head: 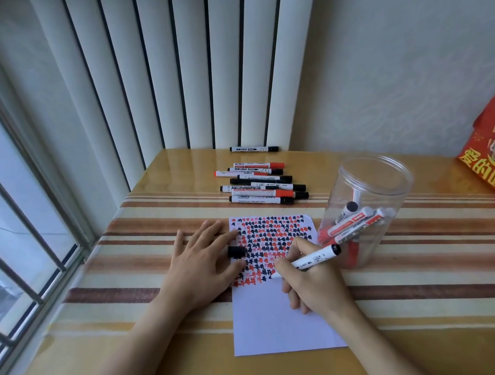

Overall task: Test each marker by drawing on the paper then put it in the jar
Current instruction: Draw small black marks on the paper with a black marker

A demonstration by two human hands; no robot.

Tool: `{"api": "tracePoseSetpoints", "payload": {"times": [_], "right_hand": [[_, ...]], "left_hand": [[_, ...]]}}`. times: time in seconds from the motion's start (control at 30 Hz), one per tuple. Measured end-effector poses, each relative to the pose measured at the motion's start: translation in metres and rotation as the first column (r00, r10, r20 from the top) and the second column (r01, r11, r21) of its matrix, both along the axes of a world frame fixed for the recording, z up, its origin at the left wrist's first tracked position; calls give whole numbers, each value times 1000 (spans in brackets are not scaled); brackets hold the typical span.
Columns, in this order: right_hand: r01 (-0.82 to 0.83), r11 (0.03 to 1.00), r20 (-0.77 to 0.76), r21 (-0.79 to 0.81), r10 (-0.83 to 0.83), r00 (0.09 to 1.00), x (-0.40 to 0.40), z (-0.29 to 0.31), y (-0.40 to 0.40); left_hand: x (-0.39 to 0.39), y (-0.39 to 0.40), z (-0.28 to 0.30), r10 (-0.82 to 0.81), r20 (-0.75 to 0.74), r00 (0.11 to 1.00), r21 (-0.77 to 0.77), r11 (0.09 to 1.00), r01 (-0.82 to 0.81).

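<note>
Marker [311, 259] pinched in right hand [314, 286], tip on paper [278, 317], barrel slanting up-right toward jar [368, 211] just beside. Left hand [201, 266] flat, pinning paper, cap [236, 251] between fingers.

A single head-worn wide-angle camera looks forward and steeply down, close over the striped table [160, 300], wall filling the upper frame.
</note>
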State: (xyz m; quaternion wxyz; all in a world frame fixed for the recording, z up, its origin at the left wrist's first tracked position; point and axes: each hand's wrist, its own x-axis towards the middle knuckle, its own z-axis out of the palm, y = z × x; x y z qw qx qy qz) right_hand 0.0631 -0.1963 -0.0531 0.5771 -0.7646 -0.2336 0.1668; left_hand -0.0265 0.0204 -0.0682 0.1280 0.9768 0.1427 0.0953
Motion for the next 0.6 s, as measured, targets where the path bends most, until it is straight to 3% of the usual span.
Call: {"api": "tracePoseSetpoints", "payload": {"times": [0.6], "right_hand": [[-27,999,23,-33,27,999,0,-1,1]], "left_hand": [[-1,-1,2,0,2,1000,-9,1000,0]]}}
